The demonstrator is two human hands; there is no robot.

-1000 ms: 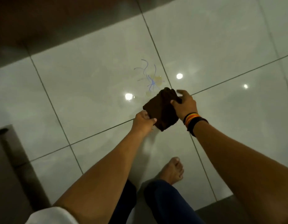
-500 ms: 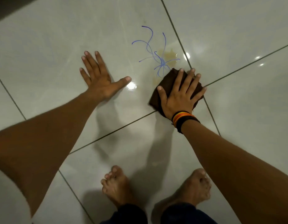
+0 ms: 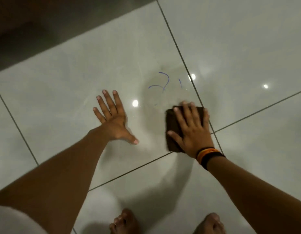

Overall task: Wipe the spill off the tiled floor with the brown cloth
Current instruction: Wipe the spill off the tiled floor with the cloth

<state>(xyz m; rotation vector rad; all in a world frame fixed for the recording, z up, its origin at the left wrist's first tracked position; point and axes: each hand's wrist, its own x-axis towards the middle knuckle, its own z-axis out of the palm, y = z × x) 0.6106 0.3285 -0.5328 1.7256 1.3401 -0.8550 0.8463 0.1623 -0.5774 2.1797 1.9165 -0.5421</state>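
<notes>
The brown cloth lies folded flat on the pale tiled floor. My right hand presses down on it with fingers spread; it wears striped wristbands. Just beyond the cloth are the remains of the spill: a few thin blue lines and a faint wet smear. My left hand rests flat on the tile to the left, fingers apart, holding nothing.
Dark grout lines cross the floor near the cloth. My two bare feet stand at the bottom edge. A dark shadowed strip runs along the top left. Ceiling lights reflect as bright spots on the tiles.
My right hand has dragged the cloth back over the spill; the yellowish stain and most blue lines are gone. My left hand stays planted on the floor.
</notes>
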